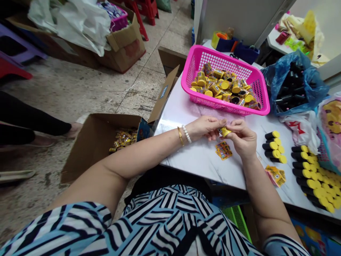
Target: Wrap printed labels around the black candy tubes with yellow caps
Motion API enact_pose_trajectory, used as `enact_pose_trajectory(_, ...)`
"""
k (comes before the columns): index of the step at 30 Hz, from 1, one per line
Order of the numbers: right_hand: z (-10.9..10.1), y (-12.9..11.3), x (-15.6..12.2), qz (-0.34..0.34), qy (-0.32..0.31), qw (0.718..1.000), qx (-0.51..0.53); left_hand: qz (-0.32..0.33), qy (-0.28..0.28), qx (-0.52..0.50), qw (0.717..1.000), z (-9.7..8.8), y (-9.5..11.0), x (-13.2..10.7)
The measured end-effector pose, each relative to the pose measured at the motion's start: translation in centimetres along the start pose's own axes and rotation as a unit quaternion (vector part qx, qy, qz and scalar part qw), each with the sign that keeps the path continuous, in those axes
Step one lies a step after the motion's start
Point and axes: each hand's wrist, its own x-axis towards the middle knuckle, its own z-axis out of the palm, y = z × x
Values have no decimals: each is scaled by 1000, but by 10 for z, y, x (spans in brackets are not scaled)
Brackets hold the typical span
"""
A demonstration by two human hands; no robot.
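Observation:
My left hand (pixel 204 128) and my right hand (pixel 242 137) meet over the white table (pixel 186 113), and both pinch one small yellow-capped tube (pixel 224 132) with a label on it. My left wrist wears a gold bangle and a pearl bracelet. A small stack of printed yellow labels (pixel 223 150) lies on the table just below my hands. Another stack of labels (pixel 275 175) lies to the right, near the table's front edge.
A pink basket (pixel 255 106) of several labelled tubes stands behind my hands. Rows of black tubes with yellow caps (pixel 311 174) lie at the right. A blue bag (pixel 295 85) holds black tubes. An open cardboard box (pixel 98 142) with wrapped pieces sits on the floor at the left.

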Motion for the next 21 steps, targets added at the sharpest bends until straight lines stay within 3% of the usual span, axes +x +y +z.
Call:
enact_pose_trajectory(4,5,-1,-3,-12,25,997,67,1,-49,-42,998,0,1,0)
enact_pose_trajectory(8,8,-7,-3,22,-5,995,100,-14,-22,-3,1000,1,3,0)
enact_pose_trajectory(11,7,-12,-2,6,-33,999,42,-25,2,9,1000,4,3,-2)
enact_pose_trajectory(16,7,-15,-5,-53,-9,998,-25,-44,6,23,999,6,3,-4)
enact_pose_trajectory(21,5,-17,-4,-126,4,980,-156,-57,67,83,993,5,3,-4)
